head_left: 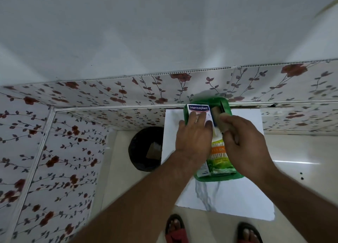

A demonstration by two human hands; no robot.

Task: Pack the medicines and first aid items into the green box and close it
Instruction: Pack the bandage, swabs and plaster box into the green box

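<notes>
The green box [218, 179] lies open on a small white table [228, 197], filled with several packets. My left hand [193, 136] presses flat on a white and blue Hansaplast plaster pack [198, 108] at the box's far left. My right hand [243, 140] grips a tan bandage roll [216, 112] beside that pack, at the far end. A green and orange cotton swab packet [219, 158] sits in the middle of the box between my hands. A white medicine carton [204, 170] pokes out at the near left, partly under my left wrist.
A black waste bin [144, 147] stands on the floor left of the table. Floral-patterned panels [54, 151] close in the left side and the back. My sandalled feet [175, 228] are below the table's near edge. Pale floor tiles extend to the right.
</notes>
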